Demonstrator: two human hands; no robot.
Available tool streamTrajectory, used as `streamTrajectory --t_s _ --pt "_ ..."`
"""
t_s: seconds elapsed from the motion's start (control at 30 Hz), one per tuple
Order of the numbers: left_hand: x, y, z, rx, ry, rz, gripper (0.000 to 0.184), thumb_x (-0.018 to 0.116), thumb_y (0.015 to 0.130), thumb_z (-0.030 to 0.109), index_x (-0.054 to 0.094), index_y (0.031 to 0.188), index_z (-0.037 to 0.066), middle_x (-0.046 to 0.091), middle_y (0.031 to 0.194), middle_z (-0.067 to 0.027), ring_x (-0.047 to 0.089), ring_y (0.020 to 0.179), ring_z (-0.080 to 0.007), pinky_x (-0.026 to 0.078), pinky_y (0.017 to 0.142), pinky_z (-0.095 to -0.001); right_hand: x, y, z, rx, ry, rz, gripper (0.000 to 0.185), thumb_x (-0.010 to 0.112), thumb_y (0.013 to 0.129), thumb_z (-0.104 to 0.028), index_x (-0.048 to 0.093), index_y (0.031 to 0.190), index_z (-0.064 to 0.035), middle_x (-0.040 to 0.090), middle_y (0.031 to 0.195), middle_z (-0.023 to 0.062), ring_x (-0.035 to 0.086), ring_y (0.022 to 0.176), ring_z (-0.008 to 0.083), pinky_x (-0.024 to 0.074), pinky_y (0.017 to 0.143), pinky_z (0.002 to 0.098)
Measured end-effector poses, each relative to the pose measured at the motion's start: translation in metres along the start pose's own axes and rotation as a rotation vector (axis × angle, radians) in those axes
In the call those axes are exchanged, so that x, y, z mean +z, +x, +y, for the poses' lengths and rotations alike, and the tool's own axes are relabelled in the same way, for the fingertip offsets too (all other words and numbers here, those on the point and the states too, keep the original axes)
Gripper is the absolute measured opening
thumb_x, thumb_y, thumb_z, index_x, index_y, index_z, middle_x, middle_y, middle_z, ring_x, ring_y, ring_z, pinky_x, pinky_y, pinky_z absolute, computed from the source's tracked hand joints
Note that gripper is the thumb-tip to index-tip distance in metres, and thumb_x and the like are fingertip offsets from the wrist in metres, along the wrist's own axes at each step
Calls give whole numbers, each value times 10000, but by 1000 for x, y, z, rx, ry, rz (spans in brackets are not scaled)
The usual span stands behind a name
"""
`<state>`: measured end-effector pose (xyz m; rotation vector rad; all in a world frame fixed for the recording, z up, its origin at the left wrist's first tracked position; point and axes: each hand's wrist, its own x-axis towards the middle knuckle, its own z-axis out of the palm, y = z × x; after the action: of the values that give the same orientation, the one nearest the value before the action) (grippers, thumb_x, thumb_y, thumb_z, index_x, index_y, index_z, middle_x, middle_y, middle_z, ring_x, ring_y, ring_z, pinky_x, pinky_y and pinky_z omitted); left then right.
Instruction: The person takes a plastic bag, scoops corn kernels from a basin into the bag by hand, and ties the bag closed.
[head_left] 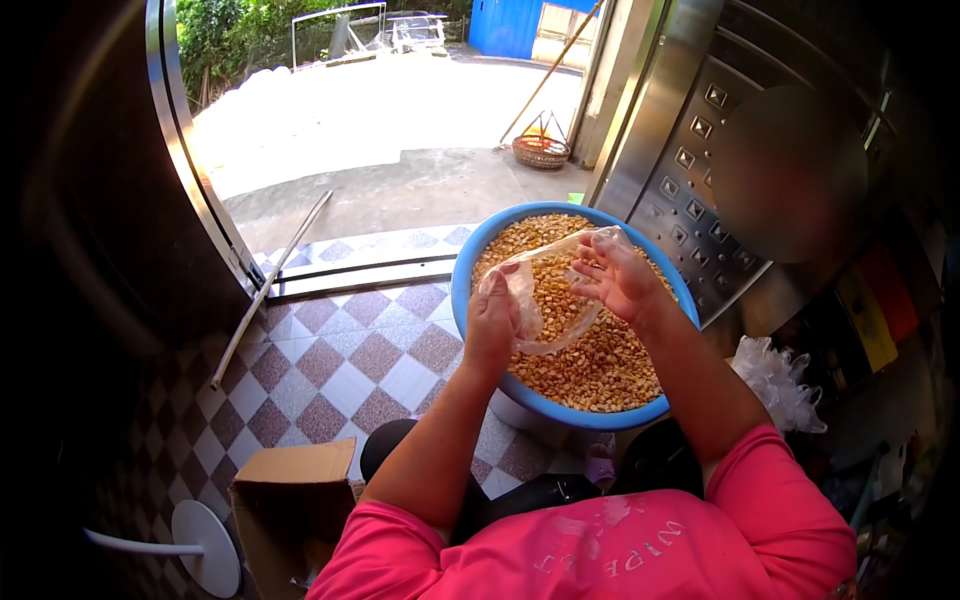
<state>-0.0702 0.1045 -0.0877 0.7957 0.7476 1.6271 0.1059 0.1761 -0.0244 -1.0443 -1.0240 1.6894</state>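
A clear plastic bag point(549, 341) is stretched with its mouth wide between my two hands, above a blue tub point(463, 300) of dried corn kernels point(600, 378). On the left side of the bag, my left hand point(492, 318) is closed on the bunched plastic, thumb uppermost. My right hand point(625, 278) has the opposite rim, its fingers bent and a little apart with film draped over their tips. Corn shows through the film and the opening. No kernels can be made out inside the bag.
An open cardboard box point(295, 462) and a white round-based stand point(207, 550) are at lower left. A pale pole point(270, 290) leans by the doorway. Crumpled plastic bags point(775, 385) lie right of the tub, near the metal door point(690, 190). A wicker basket point(541, 152) sits outside.
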Motion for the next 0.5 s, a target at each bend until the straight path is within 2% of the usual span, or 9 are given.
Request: streamTrajectory --t_s 0.13,0.2,0.23,0.3,0.43,0.5 --pt "-2 1 -2 5 11 -5 367 328 987 303 503 1144 21 319 547 68 295 444 -33 292 410 -200 6 -13 3 -9 -220 16 376 540 888 -235 473 1212 -56 415 1239 140 355 1205 299 427 861 471" --pt "-2 1 -2 8 15 -6 368 329 987 305 502 1145 21 319 548 68 296 446 -32 292 411 -200 1 -14 8 -136 -474 -32 305 539 890 -197 525 1154 -48 507 1129 110 489 1072 229 480 767 369" --pt "-2 0 0 10 31 -3 369 329 986 307 502 1145 23 316 548 68 295 448 -32 291 412 -199 -2 -15 10 -136 -474 -31 305 539 890 -197 525 1154 -48 507 1129 110 489 1072 229 480 767 369" --pt "-2 0 0 13 48 0 369 329 986 309 501 1146 25 313 549 68 294 449 -32 289 413 -198 -6 -20 12 -291 -533 -48 203 542 885 -148 573 1057 -44 580 953 60 572 872 144 484 660 264" --pt "-1 -1 2 6 36 -9 367 328 986 315 502 1150 36 305 550 64 290 450 -38 291 415 -204 -22 -52 4 -279 -670 -14 124 542 879 -107 594 962 -31 591 840 30 573 753 83 457 577 219" --pt "0 -2 3 1 46 -7 367 329 985 316 502 1152 39 303 549 62 290 449 -41 294 416 -207 -41 -60 8 -367 -1037 104 117 570 851 -113 590 907 -13 588 767 55 576 727 118 453 585 263"
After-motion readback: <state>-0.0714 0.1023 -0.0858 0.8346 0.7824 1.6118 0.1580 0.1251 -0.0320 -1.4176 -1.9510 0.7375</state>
